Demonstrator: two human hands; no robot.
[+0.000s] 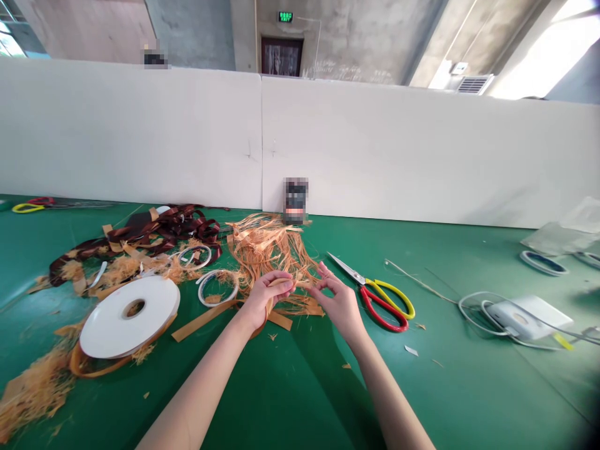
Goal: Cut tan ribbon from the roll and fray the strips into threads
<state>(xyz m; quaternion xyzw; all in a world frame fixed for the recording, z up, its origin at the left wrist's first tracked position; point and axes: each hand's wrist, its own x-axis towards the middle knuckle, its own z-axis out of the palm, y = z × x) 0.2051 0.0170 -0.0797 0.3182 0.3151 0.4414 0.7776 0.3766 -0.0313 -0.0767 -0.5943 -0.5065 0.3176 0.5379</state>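
Observation:
A heap of thin orange ribbon strips [267,247] lies on the green table [300,387] just beyond my hands. My left hand [266,299] is closed, pinching a bunch of these strips between thumb and fingers. My right hand [338,301] faces it a few centimetres to the right, thumb and forefinger pinched on a thin strand running from the same bunch. A flat orange ribbon piece [206,319] lies under my left wrist. Scissors with a red and a yellow handle [382,300] lie just right of my right hand, blades pointing away.
A large white tape roll [129,315] sits at the left, with dark brown ribbon [159,231] and orange scraps behind it. Small white rings [216,287] lie near the heap. A white device with cables [520,315] lies at the right. A white partition [300,144] closes the table's far edge.

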